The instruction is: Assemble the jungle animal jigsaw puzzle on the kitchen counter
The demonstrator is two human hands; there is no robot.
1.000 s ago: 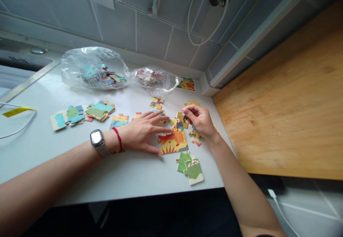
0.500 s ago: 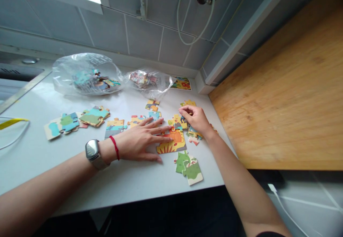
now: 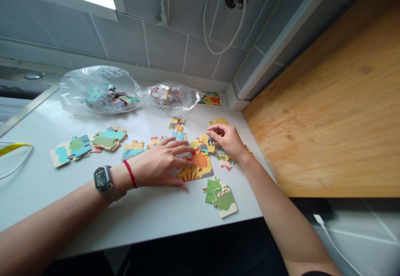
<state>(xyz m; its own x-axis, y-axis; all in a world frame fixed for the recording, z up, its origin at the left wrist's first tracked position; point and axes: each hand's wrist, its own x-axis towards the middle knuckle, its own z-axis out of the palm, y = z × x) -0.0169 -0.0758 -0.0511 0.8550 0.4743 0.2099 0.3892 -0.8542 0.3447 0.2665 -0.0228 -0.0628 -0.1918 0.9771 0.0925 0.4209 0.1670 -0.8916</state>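
Pressing my left hand (image 3: 159, 163) flat on the white counter (image 3: 93, 203), fingers spread and holding nothing. The fingertips lie on the left edge of the orange lion block (image 3: 200, 168). My right hand (image 3: 227, 140) pinches a small piece (image 3: 204, 143) between thumb and forefinger, grip narrow, at the block's top edge. The piece looks to touch the block, but it is too small to tell if it is seated. Loose pieces (image 3: 225, 159) sit under and beside my right palm. The green joined pieces (image 3: 221, 195) lie near the block on my side, clear of both hands. The blue-green pieces (image 3: 73, 149) are far left, well apart. Two clear bags (image 3: 100, 88) of pieces sit at the back by the tiled wall. A watch (image 3: 102, 179) and red cord (image 3: 129, 172) are on my left wrist. A wooden board (image 3: 328, 113) is right of the counter.
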